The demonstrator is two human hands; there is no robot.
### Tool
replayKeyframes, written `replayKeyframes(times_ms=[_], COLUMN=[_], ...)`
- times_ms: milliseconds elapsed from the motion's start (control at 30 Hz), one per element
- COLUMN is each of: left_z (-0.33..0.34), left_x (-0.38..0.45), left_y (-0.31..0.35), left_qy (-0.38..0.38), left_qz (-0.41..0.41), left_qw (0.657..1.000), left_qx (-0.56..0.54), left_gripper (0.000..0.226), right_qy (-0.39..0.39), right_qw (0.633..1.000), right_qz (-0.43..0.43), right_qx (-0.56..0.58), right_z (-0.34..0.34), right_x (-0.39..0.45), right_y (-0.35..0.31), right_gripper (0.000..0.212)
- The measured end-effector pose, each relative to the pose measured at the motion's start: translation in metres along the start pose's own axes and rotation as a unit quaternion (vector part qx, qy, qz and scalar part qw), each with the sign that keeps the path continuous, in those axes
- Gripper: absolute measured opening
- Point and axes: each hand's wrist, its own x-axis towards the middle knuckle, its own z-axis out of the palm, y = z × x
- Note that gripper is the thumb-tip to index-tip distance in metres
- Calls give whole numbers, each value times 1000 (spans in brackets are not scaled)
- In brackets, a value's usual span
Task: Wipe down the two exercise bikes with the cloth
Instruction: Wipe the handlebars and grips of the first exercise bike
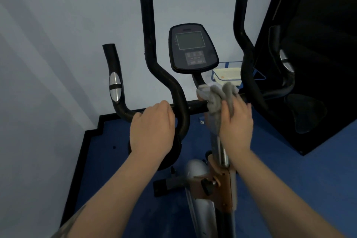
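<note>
Here, head view, items as seen:

Exercise bike (pixel 210 189): silver and copper-coloured frame below both forearms, with a black adjustment knob (pixel 207 186) on the copper part, under the right wrist.

Handlebar (pixel 197 106): black crossbar running between the two hands. Two tall black uprights rise beyond it, one just past the left hand, one past the right hand; a shorter curved grip with a silver pulse sensor (pixel 115 86) stands out to the left of the left hand.

Left hand (pixel 152 128): fingers curled over the crossbar, gripping it near the left bend, knuckles up.

Right hand (pixel 236 123): holds a grey cloth (pixel 218 97) against the crossbar at the centre stem. The cloth is bunched, spilling out beyond the fingers and hanging over the bar; the fingers are folded onto it. The hand is slightly motion-blurred, so the exact finger positions are hard to read.

Console (pixel 193 48): black, with a grey screen and a button panel, tilted on its stem, up and beyond the cloth, between the two tall uprights.

Tray (pixel 228 75): pale container in a blue wire holder, just beyond the right hand's fingertips, near the wall.

Second handlebar grip with a silver sensor (pixel 286 60): to the right of the right hand, against a black panel (pixel 318 25).

Floor (pixel 119 152): blue, edged in black, beneath the left hand.
</note>
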Motion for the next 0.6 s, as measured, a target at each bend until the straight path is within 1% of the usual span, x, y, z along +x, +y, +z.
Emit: replayKeyframes(times_ms=[67, 167, 200, 233, 300, 367, 467, 533, 600], left_z=[0, -1, -2, -5, -11, -16, -16, -16, -17], left_x=[0, 3, 6, 9, 12, 8, -1, -1, -3], left_y=[1, 3, 1, -3, -13, -21, -19, -18, -22], left_qy=[17, 31, 22, 11, 10, 27, 65, 71, 77], left_qz=[-11, -22, -29, -41, -62, -60, -44, -49, -59], left_qw=[1000, 998, 997, 994, 987, 990, 993, 994, 993], left_qx=[-19, -48, -69, -102, -148, -125, -83, -68, -61], left_gripper=[16, 20, 22, 23, 18, 13, 14, 13, 13], right_qy=[-38, -103, -129, -153, -162, -173, -205, -212, -205], right_qw=[999, 989, 982, 974, 967, 966, 962, 961, 963], right_qz=[10, -31, -48, -64, -85, -105, -148, -144, -132], right_qx=[23, 99, 126, 154, 176, 163, 99, 100, 118], right_z=[1, 15, 23, 30, 38, 38, 37, 38, 36], right_x=[23, 21, 8, -7, -33, -32, 2, 9, -3], right_y=[-15, -47, -54, -60, -62, -56, -58, -67, -65], right_gripper=[25, 22, 25, 33, 49, 52, 52, 53, 54])
